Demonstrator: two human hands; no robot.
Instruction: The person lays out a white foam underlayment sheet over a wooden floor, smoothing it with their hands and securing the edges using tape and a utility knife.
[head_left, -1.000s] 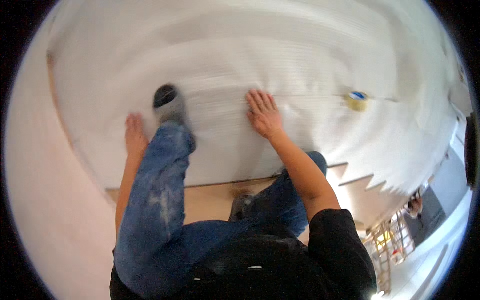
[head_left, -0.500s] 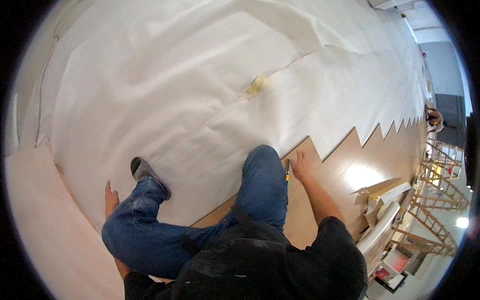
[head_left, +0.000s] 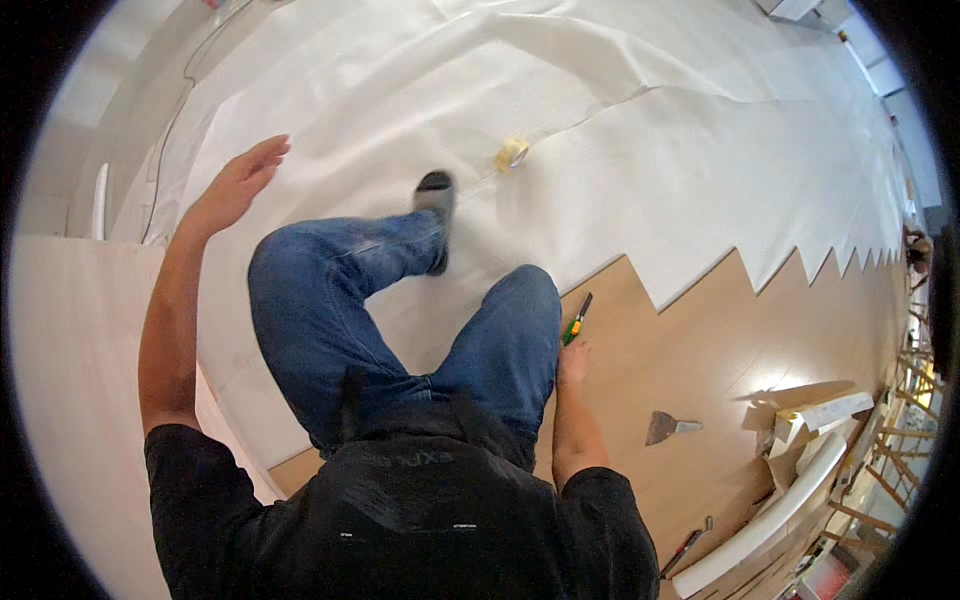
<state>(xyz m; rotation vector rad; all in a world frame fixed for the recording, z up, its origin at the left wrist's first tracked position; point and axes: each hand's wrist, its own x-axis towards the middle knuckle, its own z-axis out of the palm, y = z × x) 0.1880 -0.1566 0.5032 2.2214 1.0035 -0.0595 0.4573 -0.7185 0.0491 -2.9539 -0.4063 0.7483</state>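
Your left hand looks empty, fingers extended, left of the yellowish, round roll of tape. Your right hand is at the near end of the slim green, yellow and black utility knife, nearer you and right of that roll; whether the fingers close on it, I cannot tell. Expect the knife to be light, stiff and perhaps slippery. Its coloured body seems your safest hold; treat the far black end as sharp.
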